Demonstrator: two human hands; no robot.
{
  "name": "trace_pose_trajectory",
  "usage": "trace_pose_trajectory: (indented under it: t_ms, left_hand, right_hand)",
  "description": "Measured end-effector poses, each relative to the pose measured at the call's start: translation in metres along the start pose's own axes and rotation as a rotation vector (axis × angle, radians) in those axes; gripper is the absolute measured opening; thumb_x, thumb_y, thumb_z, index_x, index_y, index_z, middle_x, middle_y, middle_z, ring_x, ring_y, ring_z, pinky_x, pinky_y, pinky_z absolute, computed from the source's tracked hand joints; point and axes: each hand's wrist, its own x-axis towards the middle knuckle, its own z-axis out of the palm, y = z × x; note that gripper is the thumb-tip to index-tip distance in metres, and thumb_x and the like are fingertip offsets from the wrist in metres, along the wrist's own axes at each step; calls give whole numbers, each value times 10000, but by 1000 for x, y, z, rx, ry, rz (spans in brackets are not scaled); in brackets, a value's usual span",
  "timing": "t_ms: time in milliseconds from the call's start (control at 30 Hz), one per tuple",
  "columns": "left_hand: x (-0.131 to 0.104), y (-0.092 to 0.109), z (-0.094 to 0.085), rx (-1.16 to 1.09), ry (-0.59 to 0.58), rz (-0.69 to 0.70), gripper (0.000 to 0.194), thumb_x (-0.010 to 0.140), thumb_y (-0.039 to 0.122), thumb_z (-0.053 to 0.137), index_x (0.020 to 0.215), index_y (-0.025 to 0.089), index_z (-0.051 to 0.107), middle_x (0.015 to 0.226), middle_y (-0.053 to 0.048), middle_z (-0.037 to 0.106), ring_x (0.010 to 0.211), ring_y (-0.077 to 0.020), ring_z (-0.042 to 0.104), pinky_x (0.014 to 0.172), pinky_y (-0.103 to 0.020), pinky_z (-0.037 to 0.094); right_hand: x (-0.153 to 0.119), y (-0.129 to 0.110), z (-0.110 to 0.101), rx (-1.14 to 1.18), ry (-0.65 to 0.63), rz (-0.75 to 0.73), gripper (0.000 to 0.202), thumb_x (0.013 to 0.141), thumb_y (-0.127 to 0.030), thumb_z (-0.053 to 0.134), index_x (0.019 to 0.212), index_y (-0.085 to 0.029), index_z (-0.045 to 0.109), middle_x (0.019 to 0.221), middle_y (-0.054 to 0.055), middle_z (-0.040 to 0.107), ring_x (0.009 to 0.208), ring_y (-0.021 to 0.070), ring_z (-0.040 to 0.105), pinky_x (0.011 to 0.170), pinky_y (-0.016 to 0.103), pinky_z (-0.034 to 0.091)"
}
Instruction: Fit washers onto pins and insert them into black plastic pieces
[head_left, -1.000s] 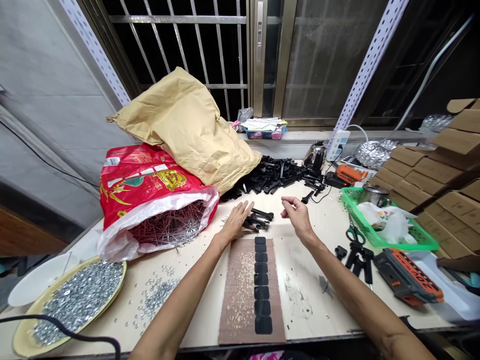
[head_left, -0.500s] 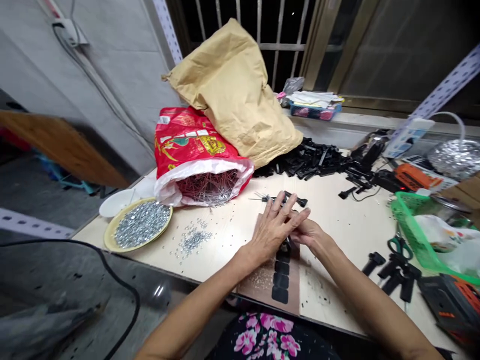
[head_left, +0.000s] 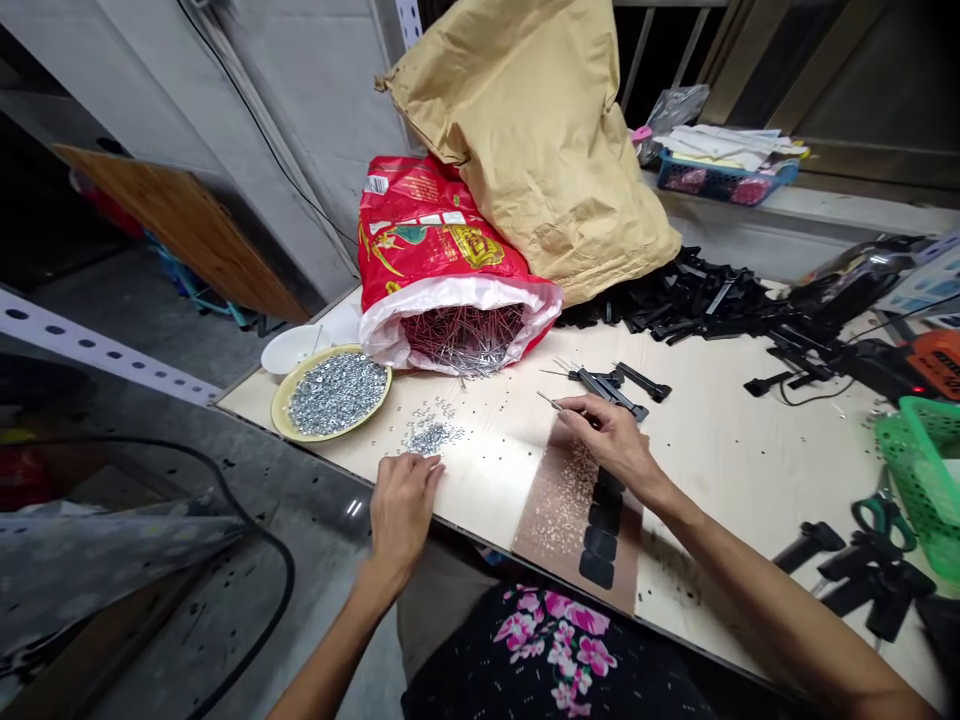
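Note:
My left hand (head_left: 403,508) rests at the table's front edge with its fingers curled together. Just beyond its fingertips lies a loose scatter of small shiny metal pieces (head_left: 431,436); whether one is pinched in it, I cannot make out. My right hand (head_left: 616,440) is closed around a thin metal pin (head_left: 549,401), whose tip points left. It hovers over the far end of a brown board (head_left: 551,490) bearing a row of black rounded squares (head_left: 600,542). Right behind this hand lie several black plastic pieces (head_left: 611,388) with thin pins beside them.
A yellow bowl (head_left: 282,408) of small metal pieces stands at left. Behind it, a red bag (head_left: 439,230) spills long thin pins. A tan sack (head_left: 547,150) leans over a black parts heap (head_left: 697,295). Scissors (head_left: 885,520) and a green basket (head_left: 904,460) sit at right.
My hands, together over the board before, are now apart. The left has moved left to the metal pieces; the right shows a thin pin. The view has shifted left.

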Motion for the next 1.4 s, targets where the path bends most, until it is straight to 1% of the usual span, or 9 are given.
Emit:
trace_pose_trajectory:
  t_ms: [133, 333, 467, 600, 700, 767, 1000, 1200, 1400]
  left_hand:
    - [-1, -27, 2, 138, -102, 55, 258, 904, 296, 463, 961, 192, 692, 743, -74, 599, 746, -223, 459, 655, -326, 400]
    - [7, -33, 8, 149, -168, 200, 222, 903, 231, 456, 873, 190, 672, 732, -71, 601, 739, -224, 460, 654, -336, 384]
    - [12, -34, 6, 8, -173, 162, 210, 893, 237, 460, 796, 177, 637, 772, -87, 605, 786, -230, 498, 712, -354, 410]
    - [19, -12, 5, -465, -193, -159, 174, 830, 351, 560, 807, 189, 620, 771, -49, 613, 749, -198, 550, 699, -327, 443]
    - [28, 23, 7, -974, -251, -513, 241, 762, 392, 645, 833, 164, 615, 790, -40, 641, 712, -165, 594, 677, -294, 475]
    - [35, 46, 8, -1229, -237, -626, 267, 728, 369, 688, 847, 143, 611, 820, -45, 653, 731, -153, 611, 707, -288, 491]
    - [53, 90, 8, -1442, -205, -644, 245, 700, 293, 730, 842, 126, 622, 815, -43, 668, 701, -119, 620, 718, -264, 504]
    - [55, 97, 7, -1325, -196, -523, 207, 718, 288, 717, 842, 140, 641, 818, -29, 673, 707, -119, 633, 716, -254, 507]
    - [59, 97, 7, -1236, -243, -520, 290, 690, 312, 735, 916, 142, 669, 743, -16, 682, 663, -130, 637, 699, -263, 500]
  right_hand:
    - [-6, -6, 5, -105, -49, -136, 190, 861, -244, 529, 934, -200, 699, 909, 42, 681, 819, 165, 626, 748, 305, 480]
    - [-20, -12, 8, -213, -44, -224, 194, 879, -213, 515, 976, -208, 683, 902, 36, 683, 821, 161, 637, 763, 300, 497]
    - [-30, -13, 10, -248, -65, -227, 208, 887, -199, 508, 1006, -208, 679, 932, 36, 681, 835, 153, 639, 746, 284, 508]
    - [-40, -16, 21, -289, -111, -240, 237, 905, -196, 494, 1065, -222, 666, 966, 25, 677, 826, 135, 633, 724, 253, 500]
    - [-43, -17, 29, -342, -132, -282, 267, 913, -195, 487, 1128, -233, 642, 970, 18, 678, 823, 127, 628, 716, 232, 487]
    - [-44, -17, 31, -398, -124, -301, 284, 915, -194, 484, 1158, -234, 625, 968, 22, 676, 833, 130, 626, 715, 226, 477]
    - [-45, -21, 9, -556, -99, -262, 285, 919, -200, 481, 1168, -251, 612, 952, 15, 666, 834, 132, 622, 679, 209, 442]
    - [-49, -22, 0, -623, -87, -252, 272, 926, -206, 465, 1153, -245, 609, 950, 17, 657, 833, 127, 615, 673, 208, 423]
    - [-53, -18, -3, -677, -62, -287, 267, 948, -246, 438, 1168, -254, 589, 936, 15, 655, 841, 127, 605, 678, 221, 402]
